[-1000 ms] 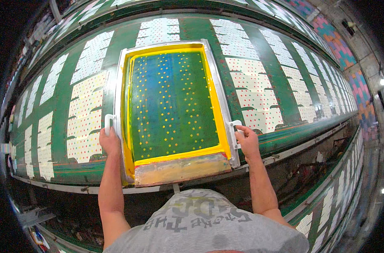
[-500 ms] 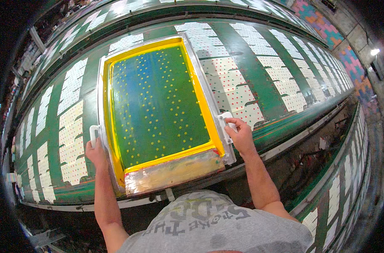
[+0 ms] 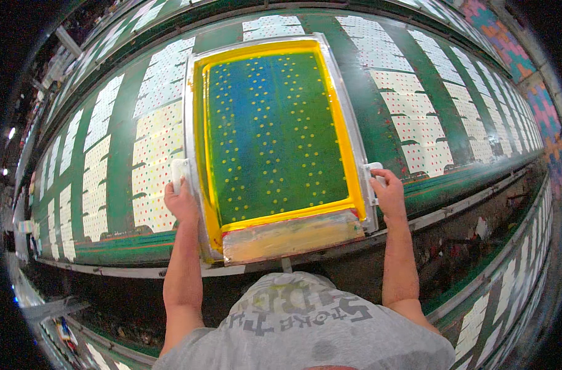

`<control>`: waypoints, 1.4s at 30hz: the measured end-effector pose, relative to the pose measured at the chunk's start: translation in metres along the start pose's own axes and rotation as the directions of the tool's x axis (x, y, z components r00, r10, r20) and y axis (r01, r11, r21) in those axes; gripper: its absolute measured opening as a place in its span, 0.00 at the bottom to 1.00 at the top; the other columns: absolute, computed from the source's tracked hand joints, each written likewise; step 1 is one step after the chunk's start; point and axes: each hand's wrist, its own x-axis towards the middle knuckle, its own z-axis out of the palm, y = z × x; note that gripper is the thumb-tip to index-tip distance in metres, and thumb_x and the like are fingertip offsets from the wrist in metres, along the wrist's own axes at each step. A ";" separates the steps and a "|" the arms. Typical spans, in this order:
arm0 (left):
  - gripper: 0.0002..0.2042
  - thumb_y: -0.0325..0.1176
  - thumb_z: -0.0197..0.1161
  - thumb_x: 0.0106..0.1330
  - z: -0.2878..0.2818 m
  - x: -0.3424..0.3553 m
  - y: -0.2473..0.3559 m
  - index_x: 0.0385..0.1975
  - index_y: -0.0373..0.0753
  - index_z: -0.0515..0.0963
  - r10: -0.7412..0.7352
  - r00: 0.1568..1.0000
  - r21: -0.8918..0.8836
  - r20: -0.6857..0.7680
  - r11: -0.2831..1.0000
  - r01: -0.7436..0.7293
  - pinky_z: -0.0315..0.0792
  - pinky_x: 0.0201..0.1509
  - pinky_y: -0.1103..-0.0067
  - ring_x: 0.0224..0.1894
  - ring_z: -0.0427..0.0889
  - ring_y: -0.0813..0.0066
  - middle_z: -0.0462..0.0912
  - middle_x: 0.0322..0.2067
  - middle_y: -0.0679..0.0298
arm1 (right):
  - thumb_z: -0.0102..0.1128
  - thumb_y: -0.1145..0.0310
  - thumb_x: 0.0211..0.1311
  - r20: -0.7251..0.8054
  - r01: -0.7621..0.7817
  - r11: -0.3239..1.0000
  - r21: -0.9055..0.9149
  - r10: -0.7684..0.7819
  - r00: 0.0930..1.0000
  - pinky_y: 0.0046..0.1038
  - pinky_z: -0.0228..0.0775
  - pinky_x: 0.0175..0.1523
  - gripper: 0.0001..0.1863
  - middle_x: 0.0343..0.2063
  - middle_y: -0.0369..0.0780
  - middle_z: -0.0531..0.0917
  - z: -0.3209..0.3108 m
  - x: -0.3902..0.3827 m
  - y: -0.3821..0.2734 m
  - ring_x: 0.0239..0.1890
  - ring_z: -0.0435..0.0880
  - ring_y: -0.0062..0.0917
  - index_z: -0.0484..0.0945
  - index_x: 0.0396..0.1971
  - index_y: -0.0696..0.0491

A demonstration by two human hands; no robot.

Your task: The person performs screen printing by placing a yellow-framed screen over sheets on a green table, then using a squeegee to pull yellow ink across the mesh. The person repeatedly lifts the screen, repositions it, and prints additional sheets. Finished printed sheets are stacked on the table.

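A rectangular screen-printing frame [image 3: 270,142] with a silver rim, yellow ink along its inner edges and a green, dotted mesh lies over the long green table [image 3: 148,246]. My left hand [image 3: 181,200] is closed on the white handle [image 3: 177,165] at the frame's lower left side. On the opposite side, my right hand [image 3: 389,191] grips the other white handle [image 3: 373,166], fingers curled round it. A smeared, pale strip [image 3: 290,237] runs along the near end of the screen. Printed white panels with coloured dots [image 3: 404,123] show on both sides of the frame.
More green tables with white panels run parallel beyond [image 3: 151,12] and at the lower right [image 3: 509,277]. A dark gap [image 3: 453,231] with a metal rail lies along the near edge. Pink and teal patches [image 3: 543,117] show at the far right.
The camera view has shifted. Against the printed rows, the frame moved slightly rightward, then back leftward to sit closer to the left-hand panels. Both hands have stayed on the handles.
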 end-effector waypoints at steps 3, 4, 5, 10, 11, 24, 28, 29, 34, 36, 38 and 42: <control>0.04 0.26 0.72 0.73 0.022 -0.022 0.011 0.42 0.34 0.85 -0.046 0.999 -0.137 -0.003 0.990 0.045 0.76 0.37 0.77 0.32 0.81 0.81 0.87 0.33 0.67 | 0.73 0.70 0.66 -0.006 -0.002 0.999 0.037 0.002 1.000 0.37 0.77 0.66 0.16 0.51 0.45 0.92 -0.026 0.010 0.015 0.55 0.89 0.35 0.89 0.53 0.56; 0.04 0.27 0.71 0.73 0.027 -0.029 0.016 0.41 0.35 0.84 -0.036 0.999 -0.130 0.007 0.991 0.037 0.76 0.37 0.77 0.32 0.80 0.82 0.86 0.32 0.67 | 0.72 0.71 0.67 0.009 -0.056 0.998 0.026 0.056 0.998 0.36 0.76 0.66 0.16 0.51 0.43 0.92 -0.033 0.012 0.019 0.55 0.88 0.33 0.89 0.53 0.56; 0.04 0.27 0.71 0.74 0.033 -0.036 0.023 0.41 0.35 0.84 -0.016 1.000 -0.095 0.015 0.995 0.017 0.75 0.37 0.77 0.32 0.79 0.82 0.85 0.32 0.67 | 0.71 0.72 0.68 0.012 -0.048 0.998 0.035 0.047 0.999 0.33 0.76 0.63 0.16 0.50 0.41 0.91 -0.039 0.015 0.023 0.52 0.87 0.29 0.88 0.54 0.56; 0.05 0.28 0.72 0.72 0.049 -0.054 0.045 0.39 0.33 0.84 -0.043 0.999 -0.065 -0.010 0.997 0.042 0.76 0.37 0.76 0.32 0.81 0.80 0.87 0.32 0.65 | 0.69 0.74 0.70 0.026 -0.005 0.998 0.061 0.003 1.000 0.26 0.75 0.59 0.16 0.48 0.36 0.89 -0.052 0.027 0.042 0.48 0.84 0.20 0.87 0.56 0.57; 0.05 0.28 0.72 0.73 0.051 -0.056 0.047 0.39 0.34 0.84 -0.026 1.000 -0.052 -0.008 0.998 0.025 0.76 0.38 0.76 0.32 0.81 0.81 0.87 0.32 0.65 | 0.69 0.74 0.71 0.033 -0.015 0.998 0.068 0.013 0.999 0.27 0.76 0.59 0.16 0.48 0.36 0.89 -0.056 0.028 0.044 0.49 0.84 0.20 0.87 0.56 0.57; 0.07 0.31 0.72 0.73 0.065 -0.058 0.021 0.41 0.34 0.85 -0.009 1.000 0.150 -0.025 0.989 0.013 0.78 0.42 0.69 0.33 0.83 0.72 0.88 0.32 0.60 | 0.74 0.64 0.60 0.593 0.790 0.578 -0.205 -0.568 0.570 0.52 0.69 0.74 0.29 0.66 0.48 0.81 -0.003 -0.109 -0.004 0.70 0.78 0.48 0.85 0.63 0.48; 0.09 0.34 0.72 0.73 0.066 -0.061 0.018 0.43 0.34 0.85 0.017 0.999 0.211 -0.028 0.977 -0.011 0.79 0.44 0.66 0.35 0.86 0.65 0.89 0.33 0.56 | 0.66 0.65 0.64 0.575 0.836 0.468 -0.286 -0.614 0.541 0.49 0.73 0.71 0.25 0.65 0.44 0.83 0.010 -0.120 -0.005 0.68 0.80 0.46 0.85 0.63 0.47; 0.09 0.35 0.72 0.73 0.066 -0.061 0.018 0.43 0.35 0.85 -0.001 1.000 0.210 -0.027 0.978 0.007 0.79 0.44 0.65 0.35 0.87 0.63 0.89 0.33 0.54 | 0.64 0.66 0.65 0.579 0.853 0.435 -0.287 -0.631 0.516 0.49 0.74 0.70 0.25 0.64 0.44 0.84 0.011 -0.119 -0.006 0.68 0.81 0.45 0.85 0.62 0.47; 0.09 0.32 0.69 0.72 0.067 -0.065 0.022 0.47 0.35 0.84 0.124 0.992 0.277 -0.035 0.955 -0.109 0.81 0.49 0.60 0.40 0.90 0.50 0.90 0.37 0.50 | 0.64 0.69 0.63 0.503 0.850 0.422 -0.316 -0.685 0.527 0.48 0.78 0.63 0.23 0.57 0.43 0.86 0.015 -0.111 -0.034 0.61 0.85 0.43 0.86 0.60 0.49; 0.11 0.32 0.68 0.72 0.070 -0.063 0.024 0.50 0.36 0.84 0.096 0.994 0.309 -0.048 0.948 -0.077 0.81 0.51 0.59 0.42 0.91 0.46 0.90 0.37 0.50 | 0.65 0.73 0.61 0.508 0.829 0.455 -0.325 -0.655 0.559 0.47 0.79 0.61 0.24 0.54 0.43 0.87 0.027 -0.106 -0.054 0.58 0.86 0.43 0.86 0.59 0.50; 0.16 0.32 0.68 0.71 0.068 -0.064 0.025 0.56 0.35 0.82 0.024 1.000 0.271 -0.015 0.963 -0.019 0.82 0.55 0.59 0.48 0.90 0.45 0.90 0.43 0.48 | 0.66 0.77 0.59 0.553 0.820 0.482 -0.309 -0.610 0.567 0.46 0.79 0.59 0.25 0.51 0.43 0.88 0.050 -0.106 -0.074 0.55 0.88 0.43 0.85 0.59 0.52; 0.26 0.33 0.70 0.69 0.069 -0.064 0.026 0.66 0.32 0.77 0.269 0.963 0.306 -0.007 0.917 -0.254 0.79 0.66 0.60 0.61 0.85 0.45 0.85 0.58 0.45 | 0.61 0.81 0.57 0.714 0.762 0.540 -0.358 -0.367 0.596 0.47 0.79 0.59 0.25 0.48 0.47 0.90 0.072 -0.095 -0.107 0.54 0.88 0.48 0.85 0.56 0.52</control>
